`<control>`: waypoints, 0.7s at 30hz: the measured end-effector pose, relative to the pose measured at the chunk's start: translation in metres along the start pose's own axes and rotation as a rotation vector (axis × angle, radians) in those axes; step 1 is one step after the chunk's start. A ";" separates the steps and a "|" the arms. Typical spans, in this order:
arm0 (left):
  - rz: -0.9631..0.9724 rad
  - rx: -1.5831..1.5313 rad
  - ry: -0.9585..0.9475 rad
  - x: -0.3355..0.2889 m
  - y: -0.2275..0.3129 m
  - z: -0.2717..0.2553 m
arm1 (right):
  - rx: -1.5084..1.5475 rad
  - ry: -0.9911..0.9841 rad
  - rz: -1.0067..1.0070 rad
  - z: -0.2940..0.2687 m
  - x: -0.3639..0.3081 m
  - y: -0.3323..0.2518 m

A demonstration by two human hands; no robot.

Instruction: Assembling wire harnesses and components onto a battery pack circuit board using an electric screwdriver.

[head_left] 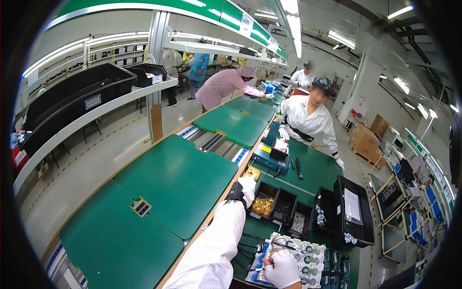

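My left arm stretches forward in a white sleeve with a black wristband. My left hand (248, 189), in a white glove, is curled against the near side of a small yellow box (252, 172); what its fingers hold is hidden. Close to me, my right hand (283, 270), in a white glove with bare fingertips, is closed over a white tray (296, 244) of round, clear-and-metal parts. Whatever is between its fingers is too small to make out. Blue round pieces (259, 266) and black cables (248, 245) lie at the tray's left.
Black bins hold brass-coloured parts (263, 206), dark parts (284, 209) and silver screws (298, 222). A larger black bin (368, 212) stands right. Green boards (178, 168) line the conveyor at left. Beyond are a screwdriver (299, 168), a blue device (272, 159) and a co-worker (310, 115).
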State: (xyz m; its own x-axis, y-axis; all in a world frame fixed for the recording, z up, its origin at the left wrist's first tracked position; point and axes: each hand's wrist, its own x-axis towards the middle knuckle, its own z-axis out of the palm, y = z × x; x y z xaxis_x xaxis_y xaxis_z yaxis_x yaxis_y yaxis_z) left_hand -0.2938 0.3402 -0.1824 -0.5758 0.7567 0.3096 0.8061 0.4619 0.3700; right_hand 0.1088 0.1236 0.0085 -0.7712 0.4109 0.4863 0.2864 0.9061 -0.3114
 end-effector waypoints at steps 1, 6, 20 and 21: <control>0.072 0.101 0.270 0.000 -0.017 0.010 | 0.027 -0.015 -0.004 0.001 0.004 -0.003; 0.050 0.049 0.157 0.000 -0.008 0.023 | 0.185 -0.041 0.142 -0.001 0.005 0.001; -0.006 0.018 -0.143 0.005 0.021 -0.027 | 0.069 -0.154 0.183 0.001 -0.007 0.018; 0.000 0.050 -0.070 0.007 0.003 -0.017 | 0.073 -0.174 0.169 0.002 -0.002 0.014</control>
State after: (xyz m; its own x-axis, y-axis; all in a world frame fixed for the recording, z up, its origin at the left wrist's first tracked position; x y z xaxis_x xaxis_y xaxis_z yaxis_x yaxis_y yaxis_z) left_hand -0.2977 0.3387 -0.1643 -0.5665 0.7861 0.2473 0.8127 0.4833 0.3255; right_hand 0.1129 0.1352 0.0012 -0.8037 0.5267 0.2768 0.3825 0.8137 -0.4377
